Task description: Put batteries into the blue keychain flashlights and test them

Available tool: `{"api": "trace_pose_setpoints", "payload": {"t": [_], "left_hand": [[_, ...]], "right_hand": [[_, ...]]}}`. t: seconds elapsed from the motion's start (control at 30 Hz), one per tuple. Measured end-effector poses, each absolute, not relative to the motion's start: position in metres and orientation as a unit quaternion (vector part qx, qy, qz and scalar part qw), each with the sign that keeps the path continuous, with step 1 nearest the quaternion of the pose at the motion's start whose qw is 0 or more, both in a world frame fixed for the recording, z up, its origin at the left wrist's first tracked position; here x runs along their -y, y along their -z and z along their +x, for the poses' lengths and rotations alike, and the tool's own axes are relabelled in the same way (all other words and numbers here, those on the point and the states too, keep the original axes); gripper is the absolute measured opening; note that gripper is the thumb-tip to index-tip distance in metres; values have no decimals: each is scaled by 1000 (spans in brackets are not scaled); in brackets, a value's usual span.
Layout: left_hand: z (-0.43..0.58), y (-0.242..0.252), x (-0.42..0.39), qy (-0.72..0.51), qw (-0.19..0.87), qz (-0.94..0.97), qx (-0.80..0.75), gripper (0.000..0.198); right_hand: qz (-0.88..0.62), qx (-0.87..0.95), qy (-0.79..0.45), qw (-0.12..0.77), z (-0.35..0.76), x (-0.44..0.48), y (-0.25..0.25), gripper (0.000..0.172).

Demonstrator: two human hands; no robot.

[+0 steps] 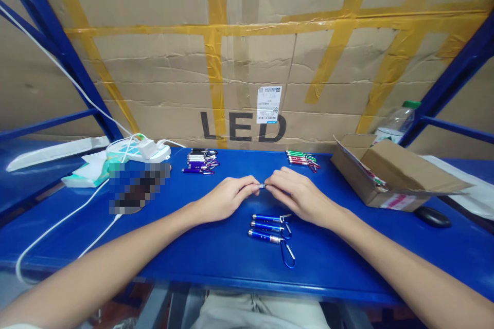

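Observation:
Between my fingertips is a small keychain flashlight (262, 186), mostly hidden, with only a short silver section showing. My left hand (226, 198) pinches its left end, fingers closed. On its other end my right hand (297, 193) is closed too, thumb and fingers together. Three blue keychain flashlights (266, 226) lie in a row just below my hands, their carabiner clips to the right. Beyond my left hand lies a group of black, silver and purple flashlights (198, 160). Green and red flashlights (299, 158) rest beyond my right hand.
An open cardboard box (374, 200) stands at the right, near a black mouse-shaped object (433, 216) and a plastic bottle (399, 121). At the left are a white power strip (154, 152), cables and a pixelated item (139, 190). A large taped carton (173, 87) backs the blue table (185, 262).

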State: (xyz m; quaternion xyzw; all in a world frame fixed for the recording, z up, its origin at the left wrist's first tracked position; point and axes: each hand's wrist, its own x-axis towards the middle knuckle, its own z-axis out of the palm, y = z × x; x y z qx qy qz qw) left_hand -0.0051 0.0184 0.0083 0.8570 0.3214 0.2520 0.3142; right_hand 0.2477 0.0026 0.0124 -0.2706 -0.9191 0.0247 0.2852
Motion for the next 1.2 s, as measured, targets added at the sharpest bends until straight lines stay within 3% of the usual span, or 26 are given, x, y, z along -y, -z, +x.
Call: {"api": "trace_pose_setpoints", "payload": {"t": [0.17, 0.3, 0.63, 0.8, 1.0, 1.2], "left_hand": [[-6, -8, -22, -241, 408, 825, -309, 43], [-6, -6, -23, -242, 460, 804, -288, 47], [-4, -8, -17, -272, 342, 852, -290, 24], [-3, -10, -17, -267, 321, 862, -286, 22], [-3, -12, -17, -248, 311, 873, -283, 36], [-5, -8, -20, -297, 363, 842, -267, 23]], "right_hand": [[-249, 930, 138, 234, 251, -4, -15, 31], [-244, 928, 179, 215, 252, -5, -14, 31], [-321, 874, -101, 351, 240, 1, -12, 19], [-323, 866, -132, 358, 238, 4, -14, 20], [-330, 858, -115, 375, 238, 8, -15, 19], [-372, 825, -138, 403, 237, 8, -18, 19]]}}
